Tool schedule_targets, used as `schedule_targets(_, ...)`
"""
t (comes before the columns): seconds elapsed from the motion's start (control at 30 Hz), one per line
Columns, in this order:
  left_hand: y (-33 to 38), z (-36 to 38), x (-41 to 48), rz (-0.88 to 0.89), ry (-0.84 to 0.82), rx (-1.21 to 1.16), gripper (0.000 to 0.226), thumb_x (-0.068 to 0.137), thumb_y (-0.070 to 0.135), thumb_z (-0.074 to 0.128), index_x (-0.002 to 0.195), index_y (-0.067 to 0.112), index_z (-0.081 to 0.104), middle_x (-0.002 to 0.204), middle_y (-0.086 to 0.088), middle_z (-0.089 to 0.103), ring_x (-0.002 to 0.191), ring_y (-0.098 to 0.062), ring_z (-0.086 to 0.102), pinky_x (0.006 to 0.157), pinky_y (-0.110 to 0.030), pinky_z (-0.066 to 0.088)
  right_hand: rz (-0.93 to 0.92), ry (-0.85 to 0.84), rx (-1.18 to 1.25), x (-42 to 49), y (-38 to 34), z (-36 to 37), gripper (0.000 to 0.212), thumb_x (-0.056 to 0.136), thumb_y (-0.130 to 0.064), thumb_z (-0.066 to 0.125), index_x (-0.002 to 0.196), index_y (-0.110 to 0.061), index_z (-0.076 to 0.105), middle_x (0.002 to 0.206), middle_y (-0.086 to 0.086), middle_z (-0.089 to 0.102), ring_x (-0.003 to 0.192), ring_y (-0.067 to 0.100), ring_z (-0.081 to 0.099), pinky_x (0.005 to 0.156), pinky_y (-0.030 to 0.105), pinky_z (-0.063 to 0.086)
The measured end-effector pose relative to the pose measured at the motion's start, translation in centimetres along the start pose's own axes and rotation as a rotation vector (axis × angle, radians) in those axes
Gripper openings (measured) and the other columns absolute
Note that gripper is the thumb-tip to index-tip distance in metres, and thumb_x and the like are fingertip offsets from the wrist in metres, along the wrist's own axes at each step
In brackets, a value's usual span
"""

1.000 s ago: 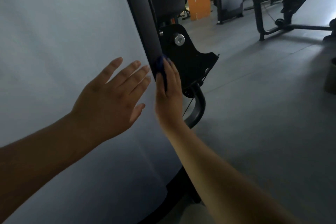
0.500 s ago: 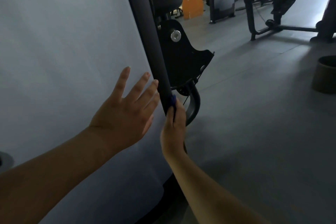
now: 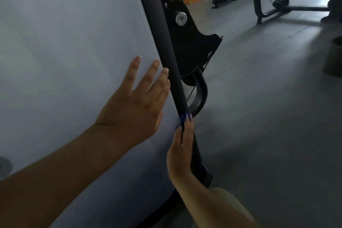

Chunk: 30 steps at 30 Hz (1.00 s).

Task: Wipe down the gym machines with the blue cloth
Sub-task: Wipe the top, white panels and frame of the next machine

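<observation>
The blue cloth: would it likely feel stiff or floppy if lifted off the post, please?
Probably floppy: the blue cloth bunches small under the right hand on the black post. Likely light, since only a sliver shows.

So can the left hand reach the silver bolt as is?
Probably not directly: the left hand lies flat on the grey panel, and the black post stands between it and the silver bolt.

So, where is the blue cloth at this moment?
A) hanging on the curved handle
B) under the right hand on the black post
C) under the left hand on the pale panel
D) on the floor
B: the blue cloth shows at the fingertips of the right hand, which grips it around the black post; the left hand lies flat and bare on the pale panel.
</observation>
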<state>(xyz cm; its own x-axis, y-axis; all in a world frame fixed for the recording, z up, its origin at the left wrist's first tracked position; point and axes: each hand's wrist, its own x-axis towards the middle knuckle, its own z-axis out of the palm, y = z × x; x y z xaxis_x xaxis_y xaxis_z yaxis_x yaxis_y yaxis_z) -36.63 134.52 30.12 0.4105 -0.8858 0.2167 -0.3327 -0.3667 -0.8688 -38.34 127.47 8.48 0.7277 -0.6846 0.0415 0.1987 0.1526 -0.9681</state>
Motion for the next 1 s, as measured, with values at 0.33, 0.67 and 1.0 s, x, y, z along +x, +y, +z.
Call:
schedule_targets(0.33,0.1,-0.7,-0.1,0.035,-0.055,0.066,0.072,0.113,0.044,0.010,0.172,0.004,0.015,0.179,-0.028,0.007,0.165,-0.053,0.004,0.126,-0.077,0.004,-0.136,0.005,-0.029,-0.5,-1.3,1.1,0.049,0.120,-0.033,0.036,0.168,-0.042,0.031,0.173,-0.029,0.025,0.160,-0.007,0.017,0.135,0.038,0.019)
schedule_targets(0.67,0.3,-0.7,-0.3,0.043,-0.093,0.117,0.075,0.112,0.049,0.006,0.173,0.006,0.005,0.180,-0.025,0.000,0.165,-0.052,-0.001,0.128,-0.075,0.002,-0.137,-0.007,0.013,0.5,-3.8,2.1,0.048,0.119,-0.036,0.036,0.167,-0.044,0.033,0.173,-0.026,0.026,0.160,-0.008,0.017,0.132,0.027,0.017)
schedule_targets(1.0,0.2,-0.7,-0.1,0.036,-0.065,0.071,0.073,0.112,0.049,0.012,0.172,0.008,0.015,0.179,-0.027,0.011,0.164,-0.054,0.007,0.127,-0.077,0.009,0.233,0.064,0.008,-1.0,5.1,-0.9,0.049,0.118,-0.045,0.034,0.166,-0.052,0.029,0.170,-0.032,0.029,0.156,-0.009,0.025,0.135,0.041,0.022)
